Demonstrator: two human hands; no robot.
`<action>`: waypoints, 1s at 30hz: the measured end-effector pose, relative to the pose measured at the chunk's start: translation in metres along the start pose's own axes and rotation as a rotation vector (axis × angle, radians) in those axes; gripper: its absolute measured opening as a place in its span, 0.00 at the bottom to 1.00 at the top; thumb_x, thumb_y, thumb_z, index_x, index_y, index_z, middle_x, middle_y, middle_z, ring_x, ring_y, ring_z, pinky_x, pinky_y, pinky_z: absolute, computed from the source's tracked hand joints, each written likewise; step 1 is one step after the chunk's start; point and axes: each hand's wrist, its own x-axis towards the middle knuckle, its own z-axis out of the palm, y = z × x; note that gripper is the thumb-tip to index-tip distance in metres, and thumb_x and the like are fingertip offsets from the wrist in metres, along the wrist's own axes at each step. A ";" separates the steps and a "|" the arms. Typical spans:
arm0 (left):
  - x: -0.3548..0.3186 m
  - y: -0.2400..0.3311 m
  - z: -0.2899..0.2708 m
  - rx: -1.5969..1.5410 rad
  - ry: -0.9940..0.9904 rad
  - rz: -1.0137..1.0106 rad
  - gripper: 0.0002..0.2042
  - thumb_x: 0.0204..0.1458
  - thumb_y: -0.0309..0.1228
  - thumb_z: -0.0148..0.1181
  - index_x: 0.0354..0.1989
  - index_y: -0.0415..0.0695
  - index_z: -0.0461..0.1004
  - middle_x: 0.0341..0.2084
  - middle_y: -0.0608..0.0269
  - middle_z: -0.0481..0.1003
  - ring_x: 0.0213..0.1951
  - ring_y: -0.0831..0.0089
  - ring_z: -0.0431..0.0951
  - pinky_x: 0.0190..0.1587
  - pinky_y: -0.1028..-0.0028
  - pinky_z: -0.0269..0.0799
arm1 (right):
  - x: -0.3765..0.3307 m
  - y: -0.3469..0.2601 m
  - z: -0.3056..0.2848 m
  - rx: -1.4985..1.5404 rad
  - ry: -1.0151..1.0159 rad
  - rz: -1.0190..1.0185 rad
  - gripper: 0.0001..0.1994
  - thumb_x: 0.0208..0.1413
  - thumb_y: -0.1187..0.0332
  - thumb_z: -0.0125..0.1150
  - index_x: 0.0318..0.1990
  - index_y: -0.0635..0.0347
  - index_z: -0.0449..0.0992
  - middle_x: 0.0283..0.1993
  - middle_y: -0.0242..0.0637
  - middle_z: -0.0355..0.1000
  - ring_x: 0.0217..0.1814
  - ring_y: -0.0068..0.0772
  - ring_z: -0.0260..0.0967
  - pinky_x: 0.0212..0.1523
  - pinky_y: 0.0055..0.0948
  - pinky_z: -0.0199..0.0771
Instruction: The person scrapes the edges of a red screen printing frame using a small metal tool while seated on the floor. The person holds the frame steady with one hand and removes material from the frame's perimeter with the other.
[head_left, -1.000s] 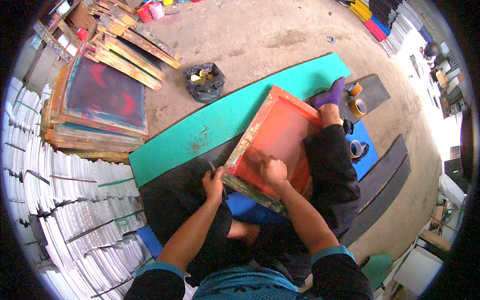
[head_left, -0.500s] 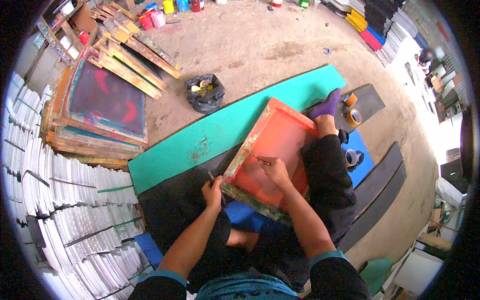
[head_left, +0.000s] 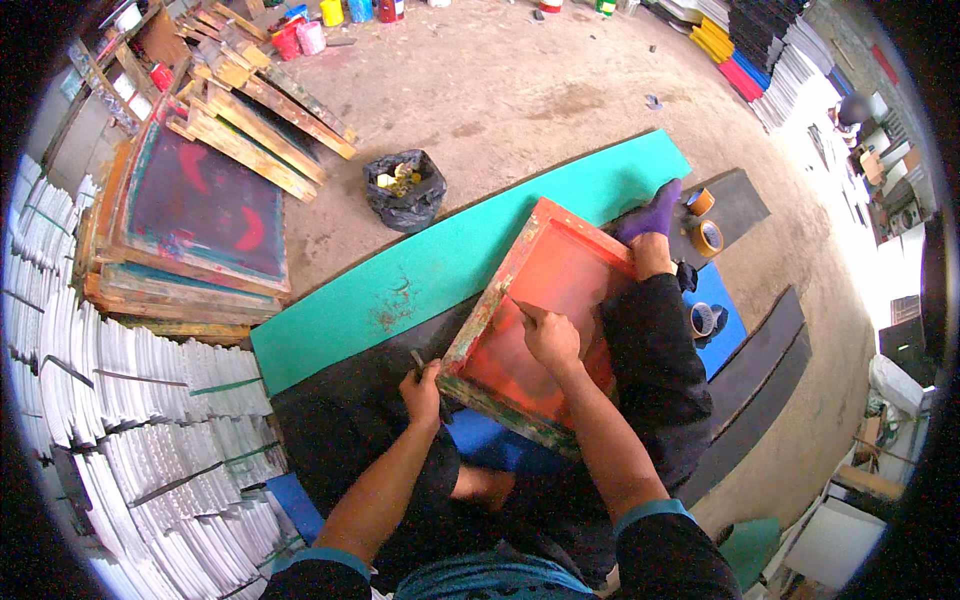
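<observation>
Apparently, the left hand [head_left: 421, 393] is grasping a slim tool [head_left: 417, 356] beside the stiff-looking wooden frame [head_left: 496, 287]; the right hand [head_left: 552, 340] is holding bent fingers over its probably delicate red panel [head_left: 565, 268], any grasp unclear. The frame is lying left of the right leg [head_left: 652, 345], its rim [head_left: 590, 231] offering safer hold.

A workshop is indicated by the stained floor [head_left: 480, 100], where paint-smeared frames [head_left: 210, 215] are stacked, coloured buckets [head_left: 286, 42] are lined up and strapped white bundles [head_left: 140, 395] are piled.
</observation>
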 end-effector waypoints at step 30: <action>0.021 -0.034 -0.004 0.028 -0.015 0.070 0.12 0.49 0.33 0.63 0.35 0.35 0.78 0.30 0.61 0.79 0.34 0.70 0.76 0.42 0.71 0.68 | 0.006 0.034 0.034 0.576 -0.128 0.005 0.16 0.59 0.60 0.55 0.54 0.49 0.77 0.34 0.50 0.77 0.35 0.43 0.78 0.37 0.38 0.77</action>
